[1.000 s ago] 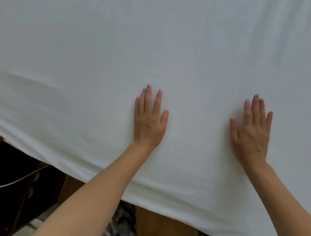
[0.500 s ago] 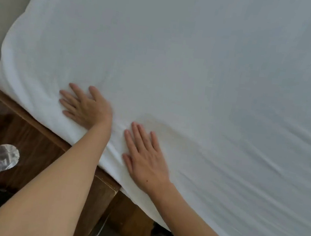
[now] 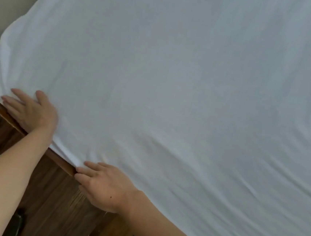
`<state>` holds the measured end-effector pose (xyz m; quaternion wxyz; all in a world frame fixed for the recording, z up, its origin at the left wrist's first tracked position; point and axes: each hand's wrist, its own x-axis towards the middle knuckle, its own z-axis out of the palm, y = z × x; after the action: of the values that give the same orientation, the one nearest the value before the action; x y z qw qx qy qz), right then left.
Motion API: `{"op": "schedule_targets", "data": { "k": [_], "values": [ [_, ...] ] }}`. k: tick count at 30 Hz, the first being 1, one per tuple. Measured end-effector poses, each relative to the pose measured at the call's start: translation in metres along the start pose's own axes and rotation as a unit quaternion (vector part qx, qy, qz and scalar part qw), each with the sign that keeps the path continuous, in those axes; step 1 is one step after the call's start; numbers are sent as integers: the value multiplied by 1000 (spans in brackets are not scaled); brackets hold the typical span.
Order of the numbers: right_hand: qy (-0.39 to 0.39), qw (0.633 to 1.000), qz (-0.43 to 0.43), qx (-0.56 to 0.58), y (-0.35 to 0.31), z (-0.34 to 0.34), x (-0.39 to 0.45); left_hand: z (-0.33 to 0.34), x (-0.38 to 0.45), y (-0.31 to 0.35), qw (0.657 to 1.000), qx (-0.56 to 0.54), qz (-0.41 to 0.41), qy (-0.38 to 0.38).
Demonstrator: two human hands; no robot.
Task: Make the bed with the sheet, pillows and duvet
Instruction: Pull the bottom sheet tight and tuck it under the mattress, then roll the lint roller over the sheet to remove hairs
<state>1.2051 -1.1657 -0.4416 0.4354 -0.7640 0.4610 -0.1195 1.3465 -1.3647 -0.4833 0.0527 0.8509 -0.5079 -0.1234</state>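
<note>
The white sheet (image 3: 173,81) is spread over the mattress, reaching the wooden bed frame (image 3: 61,163) at the near edge. The left hand (image 3: 31,111) is pressed flat, fingers (image 3: 17,93) slightly spread, apparently for smoothing. The right hand (image 3: 104,187) is laid at the edge, fingers straight and close together, probably for tucking.

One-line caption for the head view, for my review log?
Both hands, left hand and right hand, press the white sheet along the wooden bed frame.
</note>
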Motion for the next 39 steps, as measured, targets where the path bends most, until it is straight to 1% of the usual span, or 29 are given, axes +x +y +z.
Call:
{"op": "schedule_targets", "data": {
  "k": [3, 5, 7, 9, 11, 14, 16, 19, 22, 25, 28, 32, 35, 39],
  "values": [
    [64, 998, 20, 18, 1, -17, -40, -5, -40, 7, 1000, 5, 22, -2],
    [87, 994, 61, 15, 6, -31, -71, -10, -82, 21, 997, 10, 66, -42],
    [105, 988, 115, 19, 10, -49, -99, -17, -127, 40, 987, 21, 126, -97],
    [126, 975, 180, 18, 11, -68, -129, -30, -174, 59, 969, 37, 187, -157],
    [154, 955, 252, 27, 6, -91, -163, -49, -217, 78, 945, 53, 241, -213],
    [184, 925, 330, 31, -14, -124, -215, -92, -275, 102, 911, 65, 302, -274],
    [200, 909, 364, 35, -36, -140, -252, -124, -313, 110, 893, 67, 323, -305],
    [229, 886, 398, 58, -75, -154, -313, -172, -366, 108, 879, 48, 326, -346],
    [250, 868, 423, 71, -117, -159, -383, -214, -410, 87, 869, 42, 312, -381],
    [267, 846, 455, 74, -159, -153, -461, -249, -449, 65, 852, 53, 332, -402],
    [318, 797, 504, 93, -200, -142, -532, -276, -483, 60, 828, 35, 375, -416],
    [406, 705, 568, 125, -253, -107, -607, -293, -526, 52, 780, 12, 442, -442],
    [470, 631, 594, 168, -299, -66, -636, -302, -552, 40, 747, 10, 473, -467],
    [517, 542, 624, 223, -356, 3, -643, -313, -582, 17, 693, 27, 515, -504]
  ]
}}
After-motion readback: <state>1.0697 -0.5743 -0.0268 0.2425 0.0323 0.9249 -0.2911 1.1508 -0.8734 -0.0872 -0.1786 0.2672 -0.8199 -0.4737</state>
